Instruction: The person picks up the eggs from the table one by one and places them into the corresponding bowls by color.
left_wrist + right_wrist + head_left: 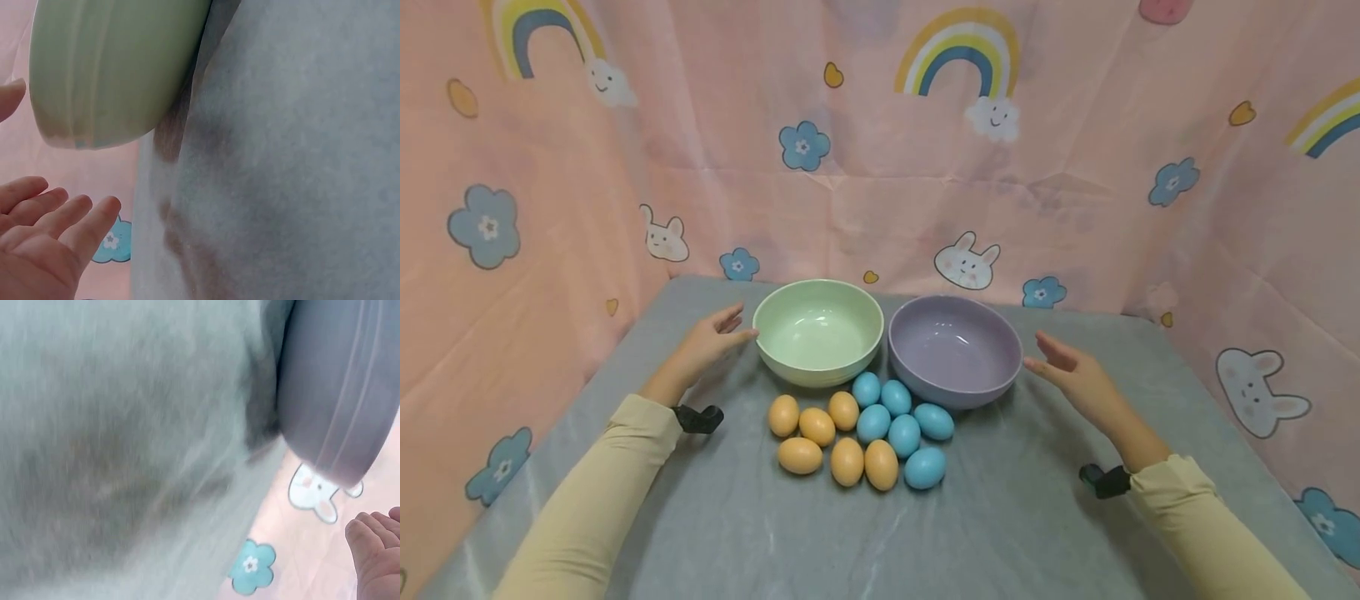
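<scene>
A light green bowl and a purple bowl stand side by side at the back of the table. My left hand is at the green bowl's left rim, fingers extended; its thumb tip looks very close to the rim, and touch is unclear. In the left wrist view the fingers of the left hand lie apart from the green bowl. My right hand is just right of the purple bowl, fingers extended. The right wrist view shows the right hand below the purple bowl, holding nothing.
Several orange eggs lie in front of the green bowl. Several blue eggs lie beside them, in front of the purple bowl. A grey cloth covers the table, and a pink patterned curtain hangs behind and at both sides.
</scene>
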A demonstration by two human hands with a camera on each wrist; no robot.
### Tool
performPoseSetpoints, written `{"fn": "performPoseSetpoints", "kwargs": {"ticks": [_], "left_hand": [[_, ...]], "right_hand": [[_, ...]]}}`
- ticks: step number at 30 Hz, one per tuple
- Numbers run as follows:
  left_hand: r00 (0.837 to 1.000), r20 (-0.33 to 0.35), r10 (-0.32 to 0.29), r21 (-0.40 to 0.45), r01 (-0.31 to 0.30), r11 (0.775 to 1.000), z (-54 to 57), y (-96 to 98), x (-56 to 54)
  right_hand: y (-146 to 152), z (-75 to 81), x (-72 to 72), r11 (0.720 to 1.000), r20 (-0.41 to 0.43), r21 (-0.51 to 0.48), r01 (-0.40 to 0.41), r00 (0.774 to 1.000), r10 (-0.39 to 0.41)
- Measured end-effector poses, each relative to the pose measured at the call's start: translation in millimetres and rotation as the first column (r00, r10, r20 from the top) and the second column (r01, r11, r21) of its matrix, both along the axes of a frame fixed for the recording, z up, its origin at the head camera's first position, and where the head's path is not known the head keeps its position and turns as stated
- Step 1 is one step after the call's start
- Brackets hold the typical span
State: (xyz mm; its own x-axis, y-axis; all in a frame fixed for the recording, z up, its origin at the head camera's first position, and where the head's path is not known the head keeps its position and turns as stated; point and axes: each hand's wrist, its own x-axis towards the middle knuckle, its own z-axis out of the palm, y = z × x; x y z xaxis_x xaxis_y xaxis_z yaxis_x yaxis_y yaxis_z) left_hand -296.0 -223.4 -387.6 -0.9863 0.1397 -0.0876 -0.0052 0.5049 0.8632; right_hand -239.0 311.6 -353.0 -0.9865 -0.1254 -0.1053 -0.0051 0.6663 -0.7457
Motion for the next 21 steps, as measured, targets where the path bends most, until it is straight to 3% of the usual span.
{"fn": "performPoseSetpoints", "kwargs": {"ticks": [21], "left_hand": [[0.999,-0.029,0.018,0.078,-0.015,0.997,-6.1,8.4,10.0]], "right_hand": [[-26,-1.1,41.5,0.995,-0.036,-0.100,-0.016,0.999,0.012]]}}
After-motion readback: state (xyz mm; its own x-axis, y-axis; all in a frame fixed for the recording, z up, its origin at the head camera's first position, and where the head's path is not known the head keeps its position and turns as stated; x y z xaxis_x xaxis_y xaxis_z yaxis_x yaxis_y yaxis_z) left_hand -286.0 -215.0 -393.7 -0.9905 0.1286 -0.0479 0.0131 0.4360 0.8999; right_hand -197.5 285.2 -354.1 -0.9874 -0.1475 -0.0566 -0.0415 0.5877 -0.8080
